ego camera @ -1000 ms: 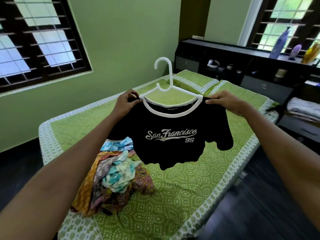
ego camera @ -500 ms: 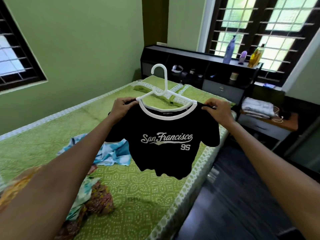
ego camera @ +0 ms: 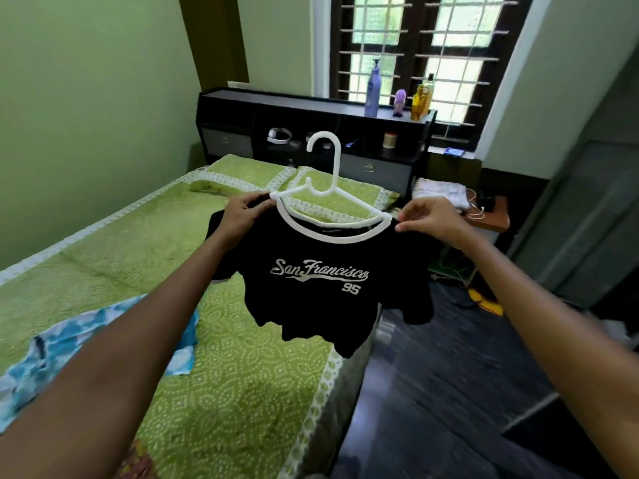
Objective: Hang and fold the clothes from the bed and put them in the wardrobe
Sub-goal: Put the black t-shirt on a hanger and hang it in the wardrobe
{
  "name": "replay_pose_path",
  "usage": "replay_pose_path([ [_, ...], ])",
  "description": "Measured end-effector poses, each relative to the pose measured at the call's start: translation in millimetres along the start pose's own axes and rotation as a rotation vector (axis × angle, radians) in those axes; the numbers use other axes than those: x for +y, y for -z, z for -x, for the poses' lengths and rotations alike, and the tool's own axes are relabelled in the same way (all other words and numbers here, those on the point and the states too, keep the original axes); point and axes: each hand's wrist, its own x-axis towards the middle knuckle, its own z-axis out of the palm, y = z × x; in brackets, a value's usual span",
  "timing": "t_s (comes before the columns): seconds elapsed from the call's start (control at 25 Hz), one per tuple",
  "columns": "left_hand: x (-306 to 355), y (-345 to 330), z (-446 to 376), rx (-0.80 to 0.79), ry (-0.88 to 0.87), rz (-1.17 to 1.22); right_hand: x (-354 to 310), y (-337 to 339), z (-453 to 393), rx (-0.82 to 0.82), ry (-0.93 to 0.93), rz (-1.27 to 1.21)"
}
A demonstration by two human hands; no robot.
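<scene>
Nearest me, two bare forearms reach out over the corner of the bed (ego camera: 242,392), whose green cover carries a pale dotted pattern and a white patterned border. A blue and white printed garment (ego camera: 62,344) lies crumpled on the cover under the left forearm. Between the arms, held up in the air above the bed's edge, hangs a black T-shirt (ego camera: 325,299) with a white-trimmed neck; across its chest white script reads "San Francisco" with "95" below it, and a small neck label is too tiny to read. A white plastic hanger (ego camera: 326,167) sits in the neck opening, its hook standing up above the collar. The left hand (ego camera: 243,210) grips the shirt's shoulder with curled fingers, and the right hand (ego camera: 428,216) pinches the opposite shoulder beside the hanger's end; the two hands are well apart. Farther off, a dark headboard unit (ego camera: 311,129) with open shelves and grey drawers stands at the head of the bed. On its top, against the barred window (ego camera: 415,46), stand a tall lilac pump bottle (ego camera: 372,89), a small purple bottle (ego camera: 399,102) and a yellow bottle (ego camera: 421,98); their labels cannot be read.
</scene>
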Motion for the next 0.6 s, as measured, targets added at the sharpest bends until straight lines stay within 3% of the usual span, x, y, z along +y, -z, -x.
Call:
replay_pose_path([
  [0.12, -4, -39, -42, -0.056, 0.021, 0.064, 35, 10, -7, 0.141, 0.060, 0.286],
  [0.32, 0, -117, -130, -0.176, -0.046, 0.141, 78, 52, -37, 0.436, 0.090, 0.325],
  [0.48, 10, -169, -197, -0.334, -0.075, 0.163, 109, 117, -63, 0.309, -0.252, 0.129],
  [0.6, 22, -219, -247, -0.448, -0.156, 0.172, 136, 153, -73, 0.364, -0.434, 0.028],
])
